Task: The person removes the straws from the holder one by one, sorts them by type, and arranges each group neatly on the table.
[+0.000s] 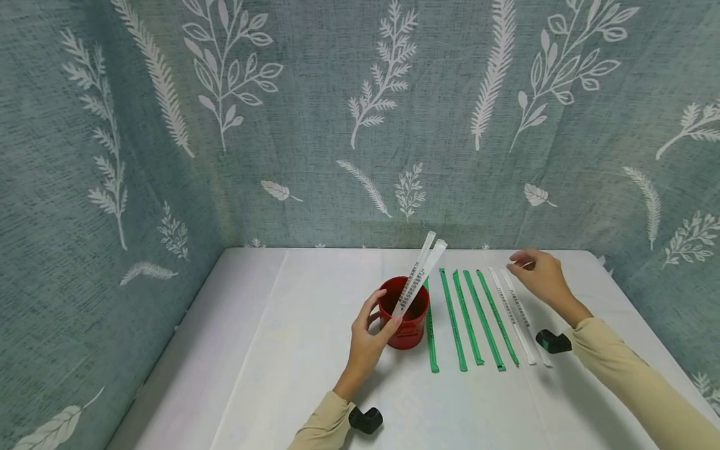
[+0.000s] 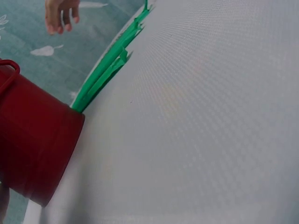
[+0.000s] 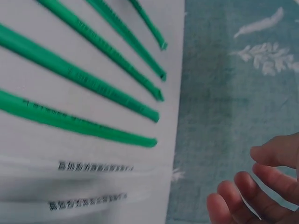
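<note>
- A patterned blue-green cloth backdrop with white leaf prints is standing behind and to both sides of a white table.
- Near the front edge, a small black wrist-camera mount is showing at the left sleeve.
- The left hand is wrapping around the near side of a red cup, its fingers and thumb curling about the wall, so it is grasping the cup.
- The red cup is standing upright on the table, left of centre in the row of things; in the left wrist view its red wall is filling the lower left corner.
- Two white wrapped straws are leaning out of the cup, tilting up and to the right, with dark print along their wrappers.
- Just right of the cup, four green wrapped straws are lying flat side by side, running from the far side of the table towards the near side; the leftmost one is lying close beside the cup's base, whether touching I cannot tell.
- In the right wrist view the green wrappers are appearing as parallel stripes ending near the table edge.
- Right of the green ones, two more white wrapped straws are lying flat, close together.
- The right hand is hovering over the far ends of those two flat white straws, fingers loosely bent and released, gripping nothing visible; the right wrist view is showing its fingertips spread apart.
- A second black mount is sitting at the right sleeve.
</note>
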Available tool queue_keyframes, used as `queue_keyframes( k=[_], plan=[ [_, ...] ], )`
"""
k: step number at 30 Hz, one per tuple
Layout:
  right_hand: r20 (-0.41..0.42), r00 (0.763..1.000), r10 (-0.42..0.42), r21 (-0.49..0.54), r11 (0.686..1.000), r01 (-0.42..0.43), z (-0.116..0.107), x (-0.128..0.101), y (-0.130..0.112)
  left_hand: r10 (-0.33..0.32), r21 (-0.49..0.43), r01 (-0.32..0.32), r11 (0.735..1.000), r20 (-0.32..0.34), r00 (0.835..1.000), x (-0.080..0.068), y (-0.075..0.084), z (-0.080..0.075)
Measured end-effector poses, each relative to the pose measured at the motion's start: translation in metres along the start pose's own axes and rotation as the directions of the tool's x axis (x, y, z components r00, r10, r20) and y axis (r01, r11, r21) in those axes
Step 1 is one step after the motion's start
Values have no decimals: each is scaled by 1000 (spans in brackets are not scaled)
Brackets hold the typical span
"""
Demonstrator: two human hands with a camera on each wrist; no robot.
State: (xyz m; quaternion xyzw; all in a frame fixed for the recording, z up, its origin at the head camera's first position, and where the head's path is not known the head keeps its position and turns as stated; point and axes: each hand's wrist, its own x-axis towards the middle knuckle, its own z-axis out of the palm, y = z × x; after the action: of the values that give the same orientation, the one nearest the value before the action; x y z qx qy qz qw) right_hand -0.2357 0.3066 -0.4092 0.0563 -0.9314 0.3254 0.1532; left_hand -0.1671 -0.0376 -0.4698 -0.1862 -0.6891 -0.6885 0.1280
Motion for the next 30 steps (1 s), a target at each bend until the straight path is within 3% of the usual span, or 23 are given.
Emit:
queue_keyframes(
  k=[16, 30],
  plan=[
    [-24, 996, -80, 103, 991, 83, 2, -5, -43, 12, 7, -12, 1000, 3, 1000, 0, 1, 1],
    [-2, 997, -81, 201, 976, 80, 13, -7, -78, 25, 16, -25, 1000, 2, 1000, 0, 0, 0]
  ],
)
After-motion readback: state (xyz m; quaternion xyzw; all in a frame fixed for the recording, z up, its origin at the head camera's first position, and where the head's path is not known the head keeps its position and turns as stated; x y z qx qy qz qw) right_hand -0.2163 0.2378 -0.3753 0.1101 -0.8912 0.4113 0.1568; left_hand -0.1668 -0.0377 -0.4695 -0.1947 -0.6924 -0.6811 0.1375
